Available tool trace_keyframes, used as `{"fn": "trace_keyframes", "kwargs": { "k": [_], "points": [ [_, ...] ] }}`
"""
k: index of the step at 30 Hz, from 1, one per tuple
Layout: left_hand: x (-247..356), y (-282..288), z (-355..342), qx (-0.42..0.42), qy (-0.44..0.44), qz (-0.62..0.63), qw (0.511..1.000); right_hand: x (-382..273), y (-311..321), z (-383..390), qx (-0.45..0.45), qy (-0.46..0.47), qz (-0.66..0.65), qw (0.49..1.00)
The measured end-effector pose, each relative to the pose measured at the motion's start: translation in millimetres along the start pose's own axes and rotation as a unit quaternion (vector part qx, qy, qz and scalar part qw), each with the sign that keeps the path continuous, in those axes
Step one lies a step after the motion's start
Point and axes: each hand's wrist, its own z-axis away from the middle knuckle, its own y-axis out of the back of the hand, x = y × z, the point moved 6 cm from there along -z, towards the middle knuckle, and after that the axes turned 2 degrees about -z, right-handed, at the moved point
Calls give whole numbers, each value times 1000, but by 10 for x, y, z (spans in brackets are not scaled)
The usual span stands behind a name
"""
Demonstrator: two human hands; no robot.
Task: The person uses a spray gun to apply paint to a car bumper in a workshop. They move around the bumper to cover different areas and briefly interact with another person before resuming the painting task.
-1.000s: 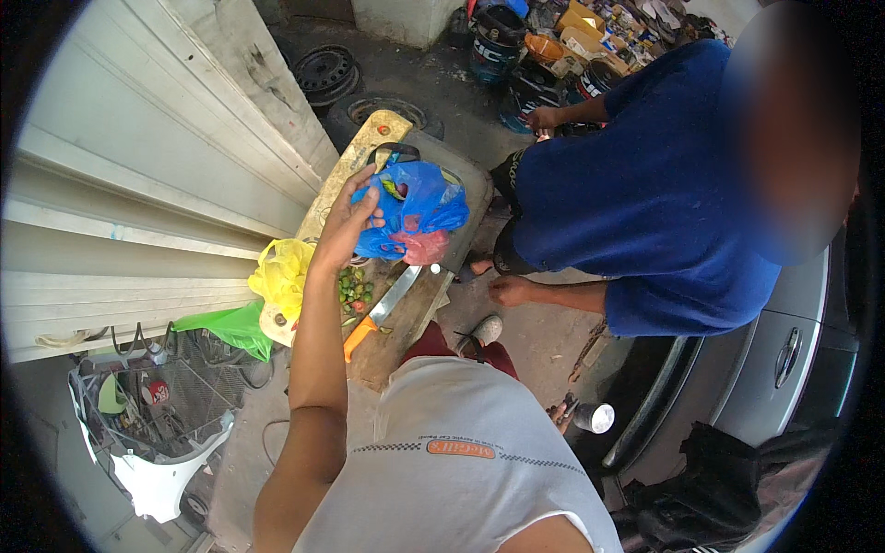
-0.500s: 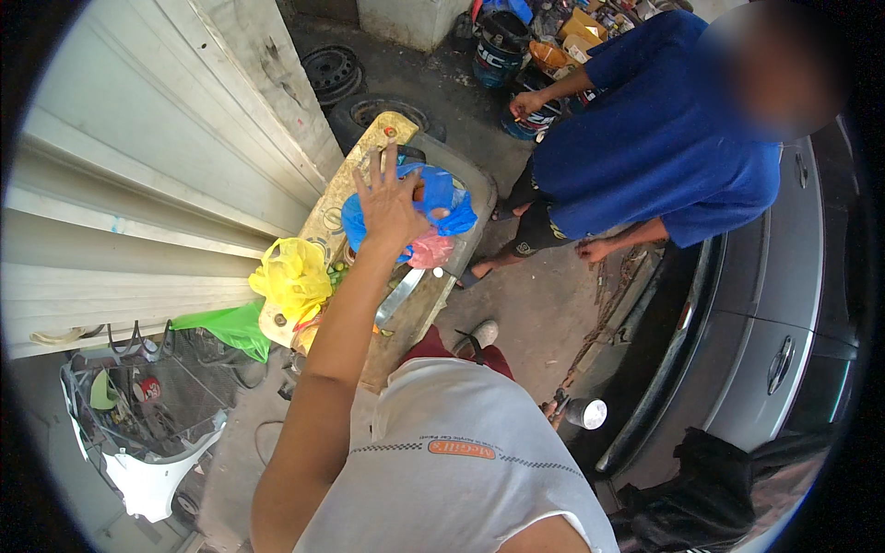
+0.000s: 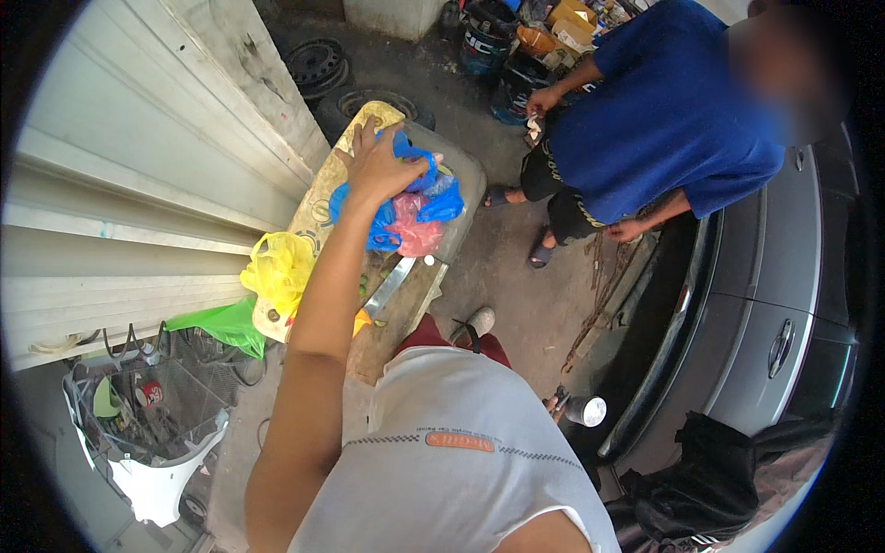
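At the left end of the wooden tabletop (image 3: 367, 363), we are noting a green bag (image 3: 217, 327) lying near the corner and a bunched yellow bag (image 3: 279, 272) sitting on the surface. The yellow bag is standing close to the left forearm; a sideways sweep of that arm could be pushing it off.

Next, we are observing the left hand (image 3: 376, 170), palm down, fingers spread and thumb set apart, over a crumpled blue bag (image 3: 442, 198) at the table's far end. We are not seeing a firm hold. Caution: because the plastic is thin and loose, a one-sided pull could be tearing it or spilling its contents.

Below the hand, a knife (image 3: 387, 288) is lying bare, its orange handle partly covered by the forearm. We are judging this the main hazard: drawing the arm back low could be bringing skin against the blade. A pink bag (image 3: 415, 226) is resting near the blade and could be getting snagged.

To the right, we are seeing little of the right hand (image 3: 559, 402); it is apparently gripping a white-topped container (image 3: 586, 411). With attention on the table, that container could be tipping and spilling any contents.
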Motion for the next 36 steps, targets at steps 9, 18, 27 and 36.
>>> {"fn": "trace_keyframes", "kwargs": {
  "k": [9,18,27,36],
  "points": [
    [-505,179,103,28,33,-48,998,-92,4,6,-8,5,0,1000],
    [-705,548,1092,6,10,368,930,-103,35,-55,-14,4,3,1000],
    [-195,239,2022,-238,-43,589,771,-142,109,-264,-52,39,20,998],
    [-21,-1621,3672,-421,-101,352,830,-148,427,-709,-102,105,13,989]
  ]
}}
